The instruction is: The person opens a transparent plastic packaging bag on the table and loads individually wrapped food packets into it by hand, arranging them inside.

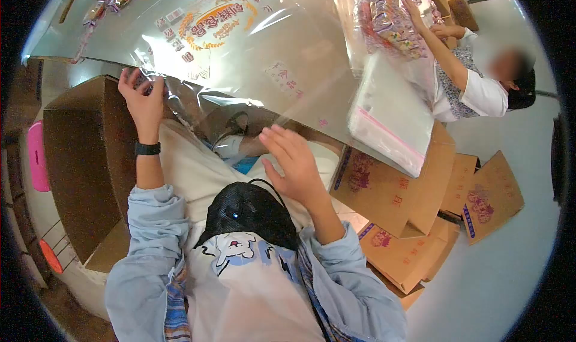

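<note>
A large clear plastic bag [219, 24] with orange and red print lies over the table, its near edge hanging past the table's front edge. My left hand [144, 96], with a black band on the wrist, has its fingers curled at the bag's left near corner and pinches the film there. Over my lap, right of the middle, my right hand [291, 165] is raised with its fingers extended and holds nothing; its fingertips are close to the hanging film. A stack of clear bags [393, 117] with a pink strip rests on the table to the right.
Cardboard boxes stand at the left [81, 162] and lower right [396, 192]. Packed sweets [393, 18] lie at the upper right, where a co-worker [474, 78] has both hands on them. More wrapped pieces [111, 0] lie at the upper left. A pink stool [37, 156] is far left.
</note>
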A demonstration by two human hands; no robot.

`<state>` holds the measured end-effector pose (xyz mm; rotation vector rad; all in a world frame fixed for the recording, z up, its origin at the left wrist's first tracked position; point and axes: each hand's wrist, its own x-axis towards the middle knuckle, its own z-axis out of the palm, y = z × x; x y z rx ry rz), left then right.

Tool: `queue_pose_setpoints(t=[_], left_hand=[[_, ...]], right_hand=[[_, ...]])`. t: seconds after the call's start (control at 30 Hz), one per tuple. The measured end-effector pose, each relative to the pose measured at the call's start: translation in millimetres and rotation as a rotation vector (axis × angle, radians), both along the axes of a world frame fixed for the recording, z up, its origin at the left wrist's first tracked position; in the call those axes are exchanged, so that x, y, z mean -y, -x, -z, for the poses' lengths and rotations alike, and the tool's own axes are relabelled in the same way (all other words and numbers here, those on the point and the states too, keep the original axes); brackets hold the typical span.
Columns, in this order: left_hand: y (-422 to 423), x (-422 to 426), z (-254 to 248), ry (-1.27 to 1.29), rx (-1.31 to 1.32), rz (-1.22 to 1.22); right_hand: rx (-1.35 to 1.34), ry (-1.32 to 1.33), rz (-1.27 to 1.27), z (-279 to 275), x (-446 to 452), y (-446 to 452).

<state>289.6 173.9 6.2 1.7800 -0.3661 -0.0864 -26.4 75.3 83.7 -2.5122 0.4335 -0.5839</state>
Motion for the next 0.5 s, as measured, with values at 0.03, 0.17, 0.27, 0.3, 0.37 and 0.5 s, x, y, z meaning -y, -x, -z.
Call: queue_pose_setpoints(t=[0.03, 0.17, 0.27, 0.3, 0.37, 0.5], left_hand=[[1.2, -0.4, 1.9, -0.141, 0.225, -0.061], [18.7, 9.7, -19.2, -0.47, 0.794, 0.301], [44.4, 33.7, -30.6, -0.68, 0.757, 0.528], [51.6, 37.7, -29.1, -0.812, 0.758, 0.595], [60.5, 41.0, -25.8, -0.853, 0.798, 0.628], [57.5, 40.7, -30.0, -0.846, 0.724, 0.634]], right_hand=[[-0.042, 0.05, -0.015, 0.6, 9.5, -2.7], [-0.166, 0.129, 0.07, 19.0, 49.3, -23.7], [-0.218, 0.181, 0.116, 46.7, 81.4, -48.9], [-0.23, 0.223, 0.131, 53.1, 87.0, -55.0], [-0.232, 0.25, 0.143, 58.0, 92.8, -60.8], [-0.206, 0.244, 0.179, 60.2, 97.3, -56.9]])
